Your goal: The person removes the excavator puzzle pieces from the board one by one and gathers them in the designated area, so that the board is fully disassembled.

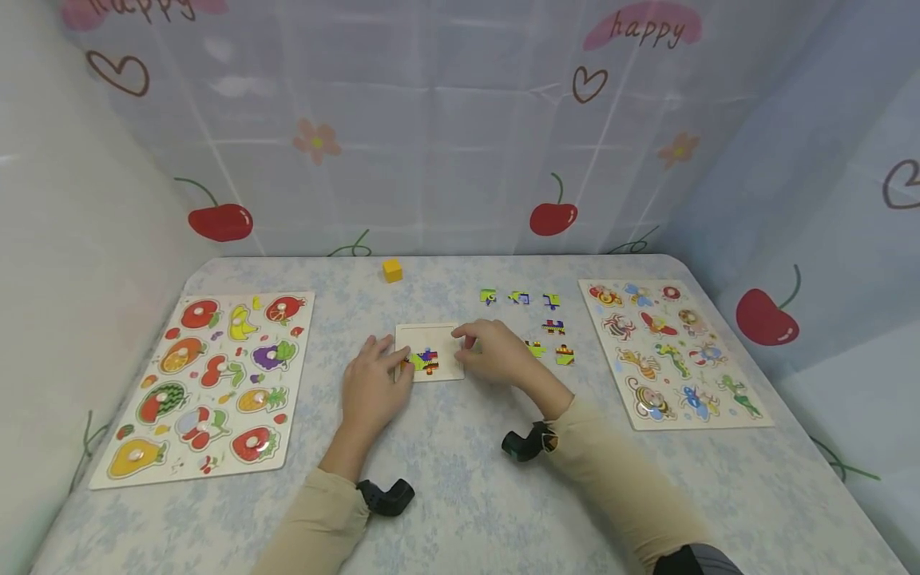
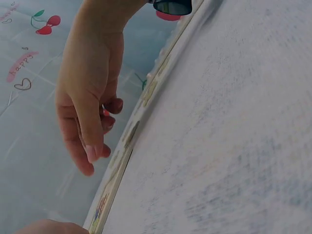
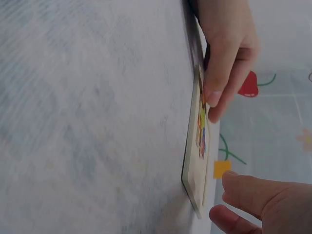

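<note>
A small square wooden puzzle tray (image 1: 440, 337) lies on the table, with a few joined jigsaw pieces (image 1: 426, 362) in its lower left part. My left hand (image 1: 372, 385) is at the tray's left side, thumb and index finger reaching over the edge onto the pieces. The right wrist view shows its thumb (image 3: 213, 97) extended against the pieces, fairly straight. My right hand (image 1: 496, 351) hovers at the tray's right edge. Its fingers are bent loosely, and a gap shows between thumb and fingertips, with nothing held. Part of a green and yellow piece (image 1: 534, 349) shows beyond my right wrist.
Several loose jigsaw pieces (image 1: 552, 301) lie right of the tray. A yellow cube (image 1: 391, 271) sits near the far edge. A fruit knob-puzzle board (image 1: 204, 383) is at the left, an insect board (image 1: 672, 351) at the right. Printed curtains (image 1: 431, 160) surround the table.
</note>
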